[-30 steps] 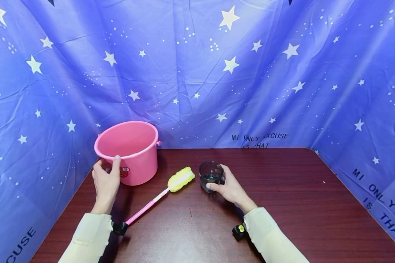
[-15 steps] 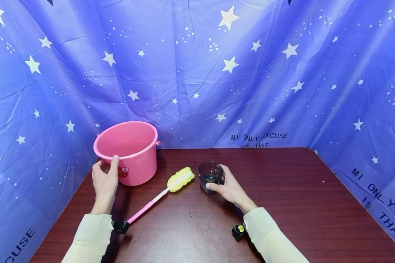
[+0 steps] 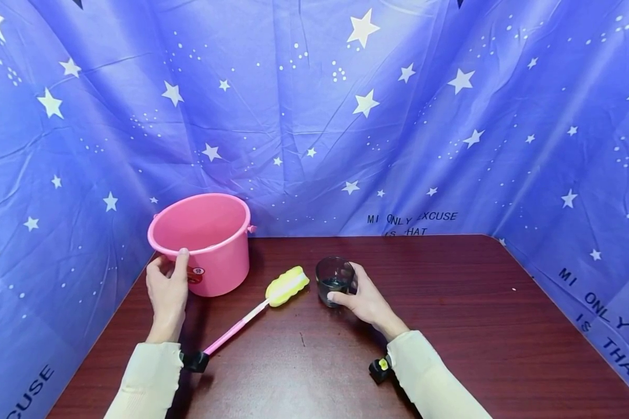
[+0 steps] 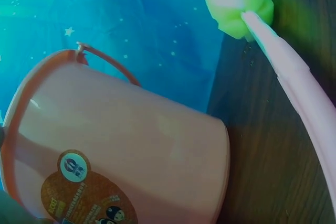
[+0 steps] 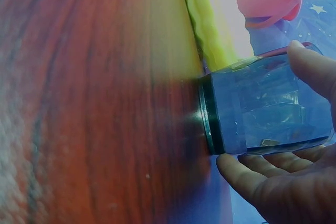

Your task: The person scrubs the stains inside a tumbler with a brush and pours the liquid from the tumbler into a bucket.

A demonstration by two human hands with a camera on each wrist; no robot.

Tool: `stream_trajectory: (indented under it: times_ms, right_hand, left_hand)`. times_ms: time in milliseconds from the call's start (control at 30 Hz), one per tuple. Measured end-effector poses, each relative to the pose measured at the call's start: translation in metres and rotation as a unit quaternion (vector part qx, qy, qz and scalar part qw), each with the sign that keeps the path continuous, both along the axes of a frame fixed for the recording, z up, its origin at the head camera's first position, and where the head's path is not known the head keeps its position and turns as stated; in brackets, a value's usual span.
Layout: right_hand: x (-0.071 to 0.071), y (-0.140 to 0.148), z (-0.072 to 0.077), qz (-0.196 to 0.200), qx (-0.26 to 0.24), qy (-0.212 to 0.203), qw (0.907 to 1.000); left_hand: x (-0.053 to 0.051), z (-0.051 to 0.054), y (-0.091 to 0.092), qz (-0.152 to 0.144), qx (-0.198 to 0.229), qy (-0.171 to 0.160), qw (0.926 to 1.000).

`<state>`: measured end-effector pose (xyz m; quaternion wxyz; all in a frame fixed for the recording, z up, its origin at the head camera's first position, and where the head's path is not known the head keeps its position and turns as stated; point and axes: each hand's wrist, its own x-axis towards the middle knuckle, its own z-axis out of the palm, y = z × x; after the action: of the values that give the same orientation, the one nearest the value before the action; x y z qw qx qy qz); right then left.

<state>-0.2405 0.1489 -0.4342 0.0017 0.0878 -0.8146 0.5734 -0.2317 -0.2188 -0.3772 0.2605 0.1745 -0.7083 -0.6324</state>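
Observation:
A pink bucket [image 3: 225, 265] stands upright at the table's back left, its red label facing the front; the left wrist view shows the bucket [image 4: 131, 124] close up with its handle. My left hand [image 3: 166, 297] grips its front left rim, thumb on the outside. A dark clear glass [image 3: 335, 276] stands upright on the table, and my right hand [image 3: 367, 299] is curled round its right side. In the right wrist view the thumb and fingers of that hand [image 5: 294, 182] lie on opposite sides of the glass [image 5: 268, 106].
Between bucket and glass lies a sponge brush with a yellow head [image 3: 287, 286] and pink handle [image 3: 228, 334], its near end hidden behind the left wrist camera [image 3: 195, 361]. A starry blue curtain [image 3: 293, 116] surrounds the dark red table [image 3: 451, 302] at the back and sides.
The bucket and my left hand have hardly shifted, with the left forearm slightly to the right. My right hand stays on the glass in the same place.

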Motion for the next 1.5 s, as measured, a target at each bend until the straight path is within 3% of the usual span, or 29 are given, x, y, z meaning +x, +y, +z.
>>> stream_trajectory:
  times_ms: [1000, 1500]
  right_hand:
    - [-0.0006, -0.0016, -0.0016, -0.006, -0.006, 0.008, 0.9999]
    - [-0.0009, -0.0009, -0.0014, -0.005, -0.004, 0.008, 0.9999]
  left_hand:
    - [0.0021, -0.0027, 0.0059, 0.013, 0.02, 0.005, 0.9997]
    - [0.0022, 0.0, 0.0051, 0.013, 0.053, 0.002, 0.9985]
